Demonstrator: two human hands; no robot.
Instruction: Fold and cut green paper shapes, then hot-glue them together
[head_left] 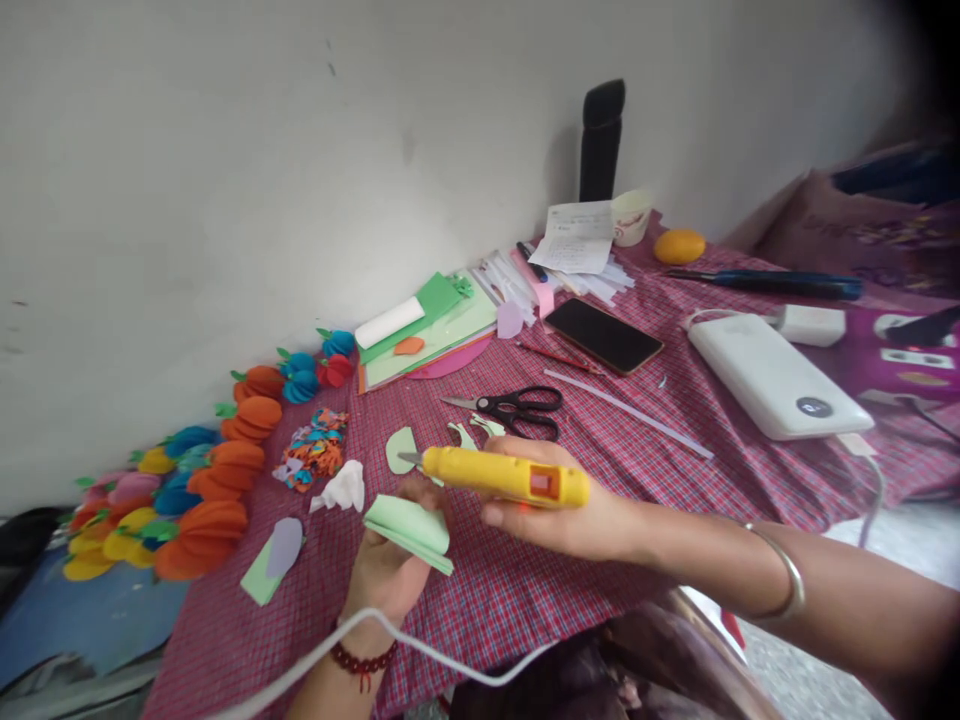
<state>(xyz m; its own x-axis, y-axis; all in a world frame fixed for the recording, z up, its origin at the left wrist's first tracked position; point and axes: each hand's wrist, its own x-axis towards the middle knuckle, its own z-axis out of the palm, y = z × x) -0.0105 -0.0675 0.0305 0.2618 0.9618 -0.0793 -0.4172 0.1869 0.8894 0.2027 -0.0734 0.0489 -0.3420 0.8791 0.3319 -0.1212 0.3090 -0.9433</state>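
My left hand (394, 575) is closed on a folded light green paper piece (409, 530) with several layers, above the front of the checked cloth. In my right hand (551, 515) is a yellow glue gun (502, 475), lying level, its nozzle pointing left just above the green paper. The two do not appear to touch. A light green half-round cut-out (400, 450) lies just behind the nozzle. Black-handled scissors (517, 402) rest behind my right hand. To the left of my left hand are a crumpled white tissue (343, 487) and a green strip with a lilac piece on it (274, 560).
Several colourful paper pumpkins (217, 500) stand at the left, beside a pile of scraps (315, 450). Farther back are green sheets (427, 335), a phone (604, 335) and a paper cup (630, 218). A power bank (776, 375) lies right. A white cable (450, 660) crosses my left wrist.
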